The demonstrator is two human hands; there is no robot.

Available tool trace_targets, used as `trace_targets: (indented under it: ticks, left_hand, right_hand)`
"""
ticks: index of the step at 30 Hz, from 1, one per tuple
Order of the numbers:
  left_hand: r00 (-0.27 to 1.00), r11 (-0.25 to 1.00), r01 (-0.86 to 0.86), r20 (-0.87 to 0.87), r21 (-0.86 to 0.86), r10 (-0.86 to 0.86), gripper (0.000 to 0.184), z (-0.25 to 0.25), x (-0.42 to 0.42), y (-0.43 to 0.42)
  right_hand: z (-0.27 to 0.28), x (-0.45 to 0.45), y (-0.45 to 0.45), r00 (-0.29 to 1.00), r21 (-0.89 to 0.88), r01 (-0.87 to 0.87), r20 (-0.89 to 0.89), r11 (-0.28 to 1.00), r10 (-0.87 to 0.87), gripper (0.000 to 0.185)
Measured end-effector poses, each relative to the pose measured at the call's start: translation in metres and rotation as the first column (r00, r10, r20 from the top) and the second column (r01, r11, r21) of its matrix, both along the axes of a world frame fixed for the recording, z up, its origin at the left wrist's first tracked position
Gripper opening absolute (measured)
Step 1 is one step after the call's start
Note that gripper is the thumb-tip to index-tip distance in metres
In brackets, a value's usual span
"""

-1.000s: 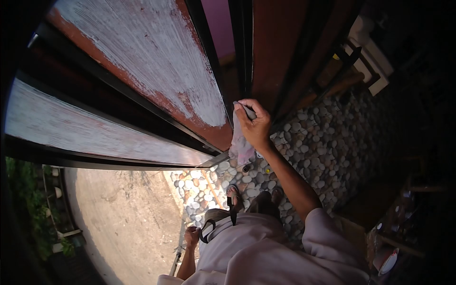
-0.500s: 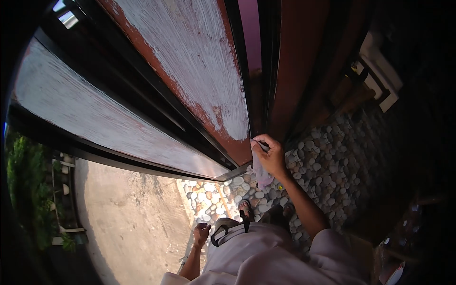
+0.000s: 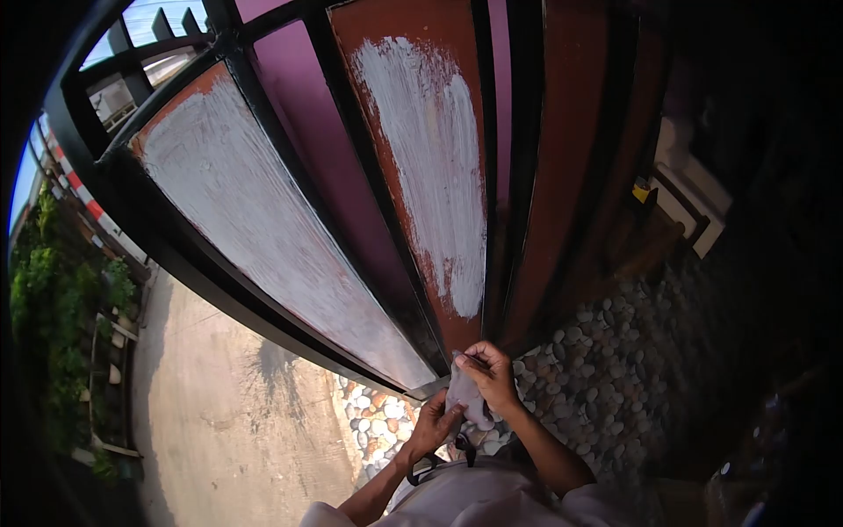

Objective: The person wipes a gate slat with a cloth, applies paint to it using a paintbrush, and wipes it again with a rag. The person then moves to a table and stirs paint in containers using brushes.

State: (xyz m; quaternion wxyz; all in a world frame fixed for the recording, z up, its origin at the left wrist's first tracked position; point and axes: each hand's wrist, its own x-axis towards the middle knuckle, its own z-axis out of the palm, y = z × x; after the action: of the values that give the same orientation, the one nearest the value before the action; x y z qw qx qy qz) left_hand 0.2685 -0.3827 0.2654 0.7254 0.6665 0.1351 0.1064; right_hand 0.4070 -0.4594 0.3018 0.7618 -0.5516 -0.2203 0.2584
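Observation:
A pale pinkish cloth [image 3: 465, 391] hangs between my two hands, low in front of the gate. My right hand [image 3: 493, 379] pinches its upper end between thumb and fingers. Lower down, my left hand [image 3: 430, 425] has its thumb and fingers closed at the cloth's left edge. Just beyond them stands a black-framed gate with a reddish-brown panel [image 3: 464, 332], most of it covered by streaky whitish coating [image 3: 430, 176]. The neighbouring panel on the left [image 3: 237, 193] carries the same whitish layer almost throughout.
Black metal bars [image 3: 351, 132] divide the panels. Uncoated brown panels [image 3: 571, 132] continue on the right. Rounded pebbles [image 3: 597, 369] pave the ground around my feet, and a concrete surface [image 3: 237, 378] lies to the left. Green plants [image 3: 53, 299] line the far left.
My right hand has come away from the panel's lower edge, closer to my body, with the cloth. My left hand has risen from my side to the cloth. The view has tilted up.

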Motion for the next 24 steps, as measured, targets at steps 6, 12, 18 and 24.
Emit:
trace_targets:
  ticks: [6, 12, 18, 24]
  left_hand:
    - [1.000, 0.974, 0.011, 0.008, -0.227, -0.009, 0.023, 0.001, -0.003, -0.010]
    - [0.980, 0.973, 0.008, -0.192, -0.229, -0.054, 0.021, -0.017, -0.022, -0.005]
    - [0.942, 0.949, 0.224, -0.202, -0.221, -0.269, 0.017, -0.040, -0.020, 0.025]
    - [0.972, 0.949, 0.178, -0.104, -0.261, -0.211, 0.017, 0.006, -0.012, 0.064]
  right_hand:
    - [-0.003, -0.025, -0.013, 0.989, -0.074, 0.060, 0.139, 0.995, -0.049, 0.016]
    - [0.001, -0.028, 0.003, 0.962, -0.062, 0.179, 0.219, 0.982, -0.161, 0.016]
    - [0.017, -0.024, 0.037, 0.799, 0.006, 0.374, 0.505, 0.927, -0.326, 0.024]
    - [0.057, -0.016, 0.081, 0.591, 0.167, 0.554, 0.611, 0.815, -0.527, 0.022]
